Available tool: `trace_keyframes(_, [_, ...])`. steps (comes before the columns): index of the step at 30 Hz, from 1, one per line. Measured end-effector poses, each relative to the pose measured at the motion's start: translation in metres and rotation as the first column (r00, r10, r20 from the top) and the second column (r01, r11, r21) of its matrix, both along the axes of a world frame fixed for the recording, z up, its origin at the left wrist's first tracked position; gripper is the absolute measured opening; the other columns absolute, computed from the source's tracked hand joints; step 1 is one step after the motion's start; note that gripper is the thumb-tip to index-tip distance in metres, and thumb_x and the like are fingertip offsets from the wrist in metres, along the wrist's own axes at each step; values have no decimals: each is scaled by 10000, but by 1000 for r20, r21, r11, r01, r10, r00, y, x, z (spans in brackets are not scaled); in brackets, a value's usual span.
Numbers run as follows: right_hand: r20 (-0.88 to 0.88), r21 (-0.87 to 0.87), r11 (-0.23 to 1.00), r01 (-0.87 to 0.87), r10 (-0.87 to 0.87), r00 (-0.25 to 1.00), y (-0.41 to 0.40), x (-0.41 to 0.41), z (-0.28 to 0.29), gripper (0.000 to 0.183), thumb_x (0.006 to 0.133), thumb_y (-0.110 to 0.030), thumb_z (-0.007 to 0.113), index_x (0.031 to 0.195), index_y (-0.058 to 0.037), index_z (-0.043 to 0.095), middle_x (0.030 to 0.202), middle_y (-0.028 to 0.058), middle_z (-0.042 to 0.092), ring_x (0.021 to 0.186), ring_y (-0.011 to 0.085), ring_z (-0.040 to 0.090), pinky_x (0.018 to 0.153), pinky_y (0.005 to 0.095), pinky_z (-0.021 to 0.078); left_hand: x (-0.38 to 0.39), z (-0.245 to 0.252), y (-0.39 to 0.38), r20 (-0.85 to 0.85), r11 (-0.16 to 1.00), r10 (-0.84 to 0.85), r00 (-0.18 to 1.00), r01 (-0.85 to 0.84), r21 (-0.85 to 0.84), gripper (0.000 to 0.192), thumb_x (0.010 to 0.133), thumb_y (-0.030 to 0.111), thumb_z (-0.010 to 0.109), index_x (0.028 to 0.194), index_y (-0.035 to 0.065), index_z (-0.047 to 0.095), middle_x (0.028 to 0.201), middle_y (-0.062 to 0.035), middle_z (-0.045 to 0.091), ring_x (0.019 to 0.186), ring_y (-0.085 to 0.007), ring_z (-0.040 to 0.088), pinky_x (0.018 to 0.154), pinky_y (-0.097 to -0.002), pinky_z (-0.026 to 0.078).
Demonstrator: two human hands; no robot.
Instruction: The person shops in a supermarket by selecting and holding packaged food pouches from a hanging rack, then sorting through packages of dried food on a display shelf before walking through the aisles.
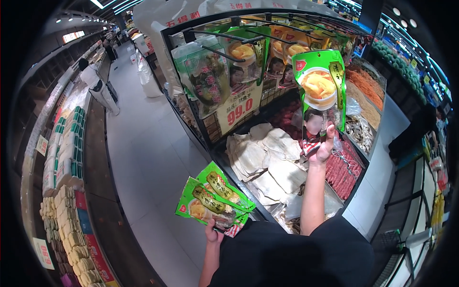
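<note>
My left hand (214,235) grips two green food packets (211,202), fanned one over the other, low in front of my body. Raised over the display, my right hand (322,150) holds another green packet (324,89) upright by its lower end. Behind that packet, similar green and orange packets (287,46) hang from black metal hooks (224,53). Below lie flat white dried fish pieces (283,161) in a black bin, with red sausages (342,168) to their right, beside my right forearm.
A price sign (238,109) is fixed to the wire rack's front. Stacked packaged goods (68,150) line a long shelf at left. A person (98,84) stands in the aisle beside it. At right are bins of dried goods (365,86) and green round produce (398,68).
</note>
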State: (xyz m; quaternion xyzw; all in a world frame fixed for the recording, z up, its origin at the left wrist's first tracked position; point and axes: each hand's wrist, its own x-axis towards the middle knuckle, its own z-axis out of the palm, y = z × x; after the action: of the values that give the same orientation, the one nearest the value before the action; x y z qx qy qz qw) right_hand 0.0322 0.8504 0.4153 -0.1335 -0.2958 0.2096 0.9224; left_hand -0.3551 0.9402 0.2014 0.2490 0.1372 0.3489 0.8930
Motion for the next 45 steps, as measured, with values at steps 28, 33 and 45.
trace_keyframes(28, [-86, -209, 911, -356, 345, 934, 137, 42, 23, 257, 930, -193, 563, 1137, -42, 584, 1078, 112, 650, 963, 260, 641, 854, 471, 527, 1, -5, 10, 41, 1000, -2, 999, 2, 3, 539, 922, 329, 546, 1337, 1, 442, 1265, -147, 572, 1133, -306, 575, 994, -445, 453])
trace_keyframes(33, [-106, -197, 907, -371, 357, 928, 164, 45, 12, 289, 925, -227, 586, 1155, -52, 569, 1117, 107, 640, 1062, 259, 607, 953, 455, 476, -3, -4, 7, 21, 999, 26, 999, -26, -19, 563, 889, 305, 585, 1326, -19, 442, 1247, -149, 581, 1133, -291, 575, 1007, -440, 445])
trace_keyframes(45, [-131, -832, 137, -538, 894, 429, 82, -82, -123, 456, 977, -295, 523, 1358, -70, 413, 1306, 131, 539, 1112, 224, 593, 949, 380, 480, 1, 14, 0, -72, 985, 160, 984, -164, -53, 466, 908, 318, 553, 1240, -9, 523, 1164, -146, 619, 1083, -288, 596, 972, -442, 464])
